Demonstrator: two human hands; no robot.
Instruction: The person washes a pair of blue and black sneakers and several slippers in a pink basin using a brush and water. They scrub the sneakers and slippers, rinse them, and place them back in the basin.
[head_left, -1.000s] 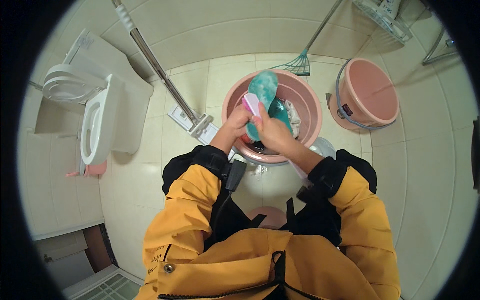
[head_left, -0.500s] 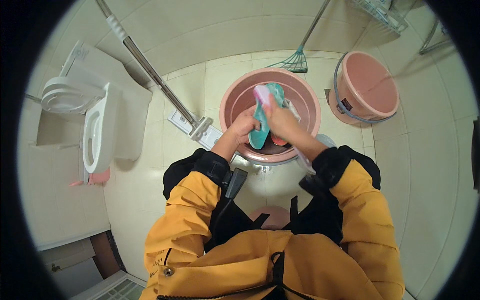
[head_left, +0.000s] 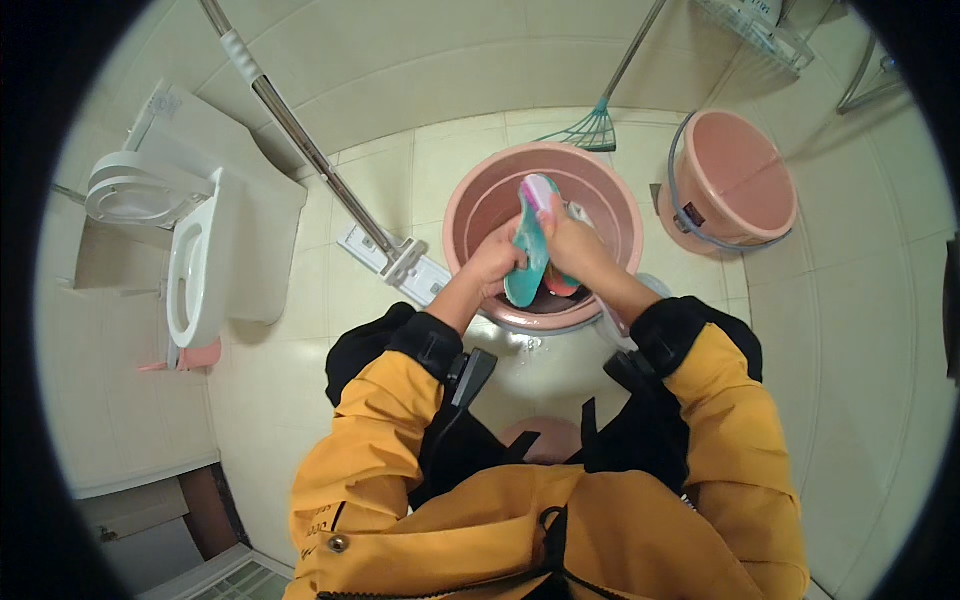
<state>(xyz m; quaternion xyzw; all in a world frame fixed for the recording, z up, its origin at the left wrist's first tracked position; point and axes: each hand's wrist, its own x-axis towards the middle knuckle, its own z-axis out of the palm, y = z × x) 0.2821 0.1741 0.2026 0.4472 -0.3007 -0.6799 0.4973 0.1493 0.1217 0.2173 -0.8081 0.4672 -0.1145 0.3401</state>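
Observation:
Over a pink basin (head_left: 628,215), my left hand (head_left: 496,260) grips the left side of a teal insole (head_left: 527,272), its thumb lying on the surface. My right hand (head_left: 576,246) is closed around a small white and pink brush (head_left: 538,190), which lies against the far end of the insole. A whitish film like suds shows on the teal face. Beneath my right hand, inside the basin, lies a red and dark item (head_left: 562,287), mostly hidden. Something white (head_left: 579,212) shows just past that hand.
A pink bucket (head_left: 690,170) with a grey handle stands right of the basin. A flat mop (head_left: 415,273) leans at the left, beside a white toilet (head_left: 235,245). Behind the basin rests a green broom (head_left: 595,130). A wire rack (head_left: 765,35) hangs at upper right.
The brush and my right hand have shifted slightly along the insole, which has turned a little in my left hand. Both hands keep their hold. The whole view has moved slightly.

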